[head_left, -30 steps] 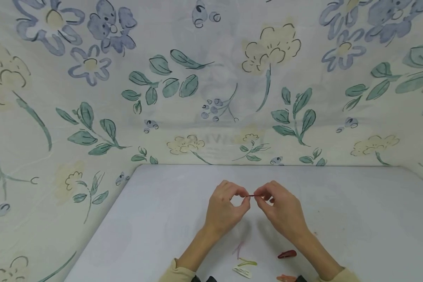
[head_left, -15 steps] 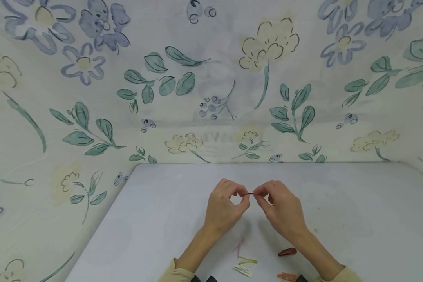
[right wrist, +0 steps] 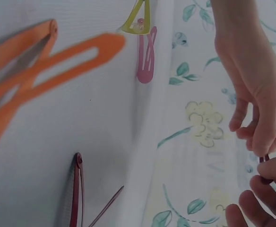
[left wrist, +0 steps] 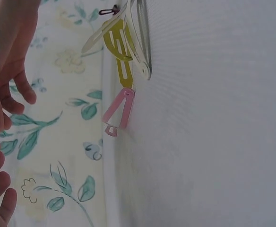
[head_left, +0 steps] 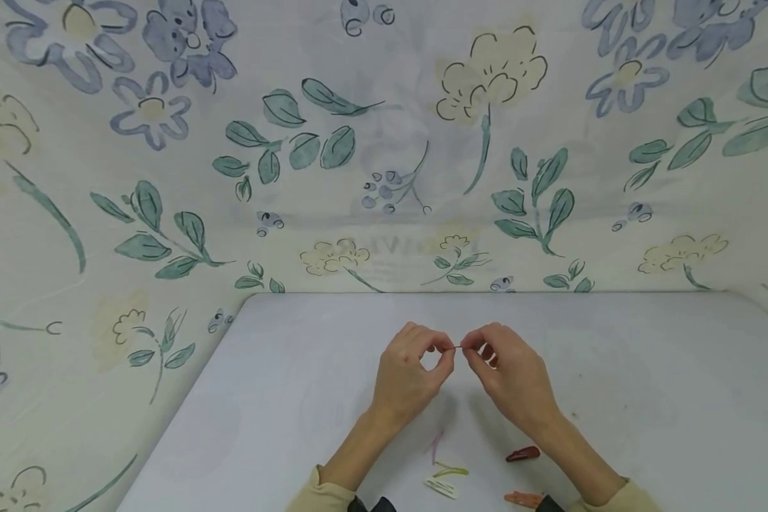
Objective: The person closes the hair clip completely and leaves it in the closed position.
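Observation:
Both hands are raised above the table, fingertips almost meeting. A small dark red hair clip (right wrist: 262, 160) is pinched between them, mostly covered by the fingers; in the head view only a thin dark line of it shows. My left hand (head_left: 406, 373) grips one end with thumb and index finger. The other end is pinched the same way by my right hand (head_left: 515, 373). On the table nearer the body lie a pink hair clip (head_left: 436, 448), a yellow hair clip (head_left: 451, 470) and a white hair clip (head_left: 441, 487), all popped apart.
To the right, near the right forearm, lies another dark red hair clip (head_left: 523, 454), with an orange hair clip (head_left: 523, 500) closer to the body. Both stand popped apart in the right wrist view. A flowered cloth (head_left: 384, 213) rises behind the white table (head_left: 281, 398).
The head view has shifted slightly. Both hands keep their pinch on the dark red hair clip, and the strip of it visible between the fingertips now looks thinner.

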Available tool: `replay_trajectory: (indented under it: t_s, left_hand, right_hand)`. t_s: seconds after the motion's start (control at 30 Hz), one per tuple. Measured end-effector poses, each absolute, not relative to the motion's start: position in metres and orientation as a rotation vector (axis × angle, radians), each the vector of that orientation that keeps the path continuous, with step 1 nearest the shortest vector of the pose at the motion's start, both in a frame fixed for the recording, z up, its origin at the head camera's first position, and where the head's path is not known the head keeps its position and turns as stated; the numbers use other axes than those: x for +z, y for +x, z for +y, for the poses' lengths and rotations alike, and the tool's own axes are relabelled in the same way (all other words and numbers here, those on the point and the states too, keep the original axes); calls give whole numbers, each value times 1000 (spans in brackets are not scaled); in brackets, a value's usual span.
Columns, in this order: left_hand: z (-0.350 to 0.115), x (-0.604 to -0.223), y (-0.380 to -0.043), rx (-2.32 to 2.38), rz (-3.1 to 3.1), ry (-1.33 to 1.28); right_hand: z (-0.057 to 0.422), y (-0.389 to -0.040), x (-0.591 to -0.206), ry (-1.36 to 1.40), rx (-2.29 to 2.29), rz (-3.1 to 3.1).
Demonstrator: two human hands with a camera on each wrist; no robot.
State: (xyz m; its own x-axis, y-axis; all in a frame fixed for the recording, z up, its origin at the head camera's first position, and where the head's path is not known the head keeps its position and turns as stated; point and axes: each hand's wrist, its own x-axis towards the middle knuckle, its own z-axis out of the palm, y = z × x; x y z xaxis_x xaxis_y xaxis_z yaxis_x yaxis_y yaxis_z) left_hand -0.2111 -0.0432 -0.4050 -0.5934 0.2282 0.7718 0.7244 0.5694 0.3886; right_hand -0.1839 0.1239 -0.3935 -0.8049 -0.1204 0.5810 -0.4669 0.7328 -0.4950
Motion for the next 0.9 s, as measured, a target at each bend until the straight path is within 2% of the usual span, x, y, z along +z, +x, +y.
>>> replay_trajectory:
  t_s: [0.5,0.9]
  left_hand:
    - [-49,-406,-214,-898,-2146,-784]
    - [-57,-406,-218,-940,-2164,-847]
  right_hand:
    - [126,-185,-392,463,924,-2482]
    - [130,-186,-384,526,1144,-2503]
